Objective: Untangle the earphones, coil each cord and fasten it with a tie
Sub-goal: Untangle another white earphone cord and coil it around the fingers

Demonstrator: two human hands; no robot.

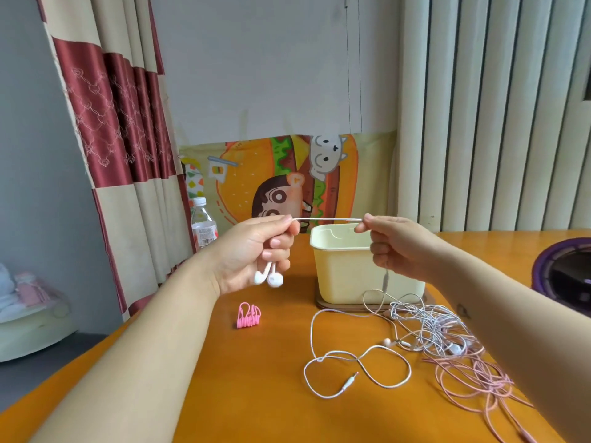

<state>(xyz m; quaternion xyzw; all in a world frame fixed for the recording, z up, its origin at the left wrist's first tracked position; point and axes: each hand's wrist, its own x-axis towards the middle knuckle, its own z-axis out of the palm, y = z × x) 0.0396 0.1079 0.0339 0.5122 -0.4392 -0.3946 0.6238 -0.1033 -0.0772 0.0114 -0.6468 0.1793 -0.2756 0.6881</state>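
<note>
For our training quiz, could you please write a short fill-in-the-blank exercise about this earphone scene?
The right hand and left hand pinch one white cord; the white earbuds dangle below the ____ one.
The bundle of ties on the table is ____ in colour.
The tangled earphones lie beside the person's ____ forearm.
Missing words: left; pink; right.

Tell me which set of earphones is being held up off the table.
The white set: its earbuds dangle below the left hand, cord stretched taut to the right hand. The other earphones lie tangled on the table, pink cords included.
</note>
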